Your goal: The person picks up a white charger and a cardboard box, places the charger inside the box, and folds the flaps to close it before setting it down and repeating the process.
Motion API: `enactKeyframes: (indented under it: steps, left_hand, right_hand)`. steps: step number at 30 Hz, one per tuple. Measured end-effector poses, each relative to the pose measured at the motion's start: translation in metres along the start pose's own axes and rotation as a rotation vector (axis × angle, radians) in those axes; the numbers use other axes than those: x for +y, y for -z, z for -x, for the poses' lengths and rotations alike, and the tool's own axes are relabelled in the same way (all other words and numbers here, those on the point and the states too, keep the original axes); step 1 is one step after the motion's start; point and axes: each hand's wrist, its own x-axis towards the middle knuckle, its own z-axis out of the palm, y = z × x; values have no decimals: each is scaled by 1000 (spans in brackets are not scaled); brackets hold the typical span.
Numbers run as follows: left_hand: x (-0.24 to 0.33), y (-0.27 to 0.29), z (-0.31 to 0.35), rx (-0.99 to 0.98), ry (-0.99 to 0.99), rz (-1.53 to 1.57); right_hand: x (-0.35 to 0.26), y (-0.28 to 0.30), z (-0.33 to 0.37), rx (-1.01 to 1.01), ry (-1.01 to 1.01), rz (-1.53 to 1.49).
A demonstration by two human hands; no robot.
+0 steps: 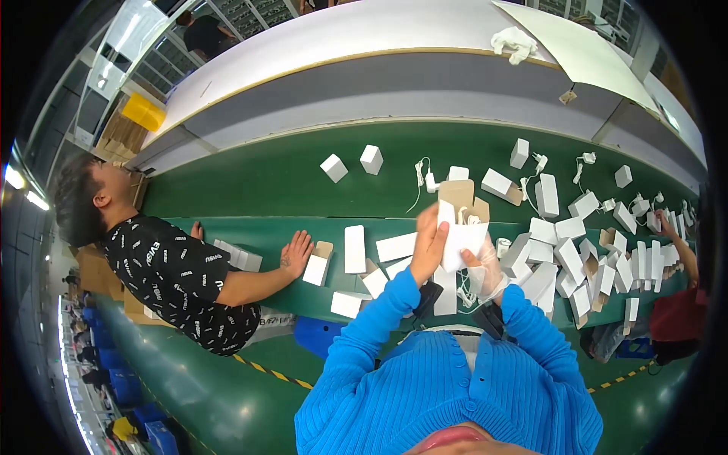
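Between my two hands an open white box [459, 244] is held up over the green bench, its brown-lined flaps raised at the top. A white cable [470, 218] shows in its mouth. My left hand [430, 246] grips the box's left side, thumb against the white face. Around the lower right side curl the fingers of my right hand [486, 274], which wears a thin whitish glove. Loose white cable loops [464, 297] hang by that wrist. Just beyond the box lies a white charger plug [431, 182] with its cord.
White boxes [557, 262] crowd the green bench [265, 163] to my right, with more chargers [585, 159] behind. To the left, a co-worker's hand [296, 252] rests beside an open box [318, 263]. At far right another person's arm [679, 243] reaches in. A raised pale shelf [364, 38] runs behind.
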Motion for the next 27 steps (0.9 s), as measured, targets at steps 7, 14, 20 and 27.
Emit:
enactKeyframes:
  steps: [7,14,20,27]
  left_hand:
    - [93,-10,0,341,-694,-1060]
    - [99,-11,-11,224,-700,-1177]
    - [94,-15,-2,345,-743,-900]
    - [85,-17,0,105,-335,-161]
  right_hand:
    - [-28,-11,-28,35,226,270]
    - [-29,-8,-29,9,273,305]
    - [-26,-3,-34,103,498,632]
    - [-22,-4,-24,87,402,384]
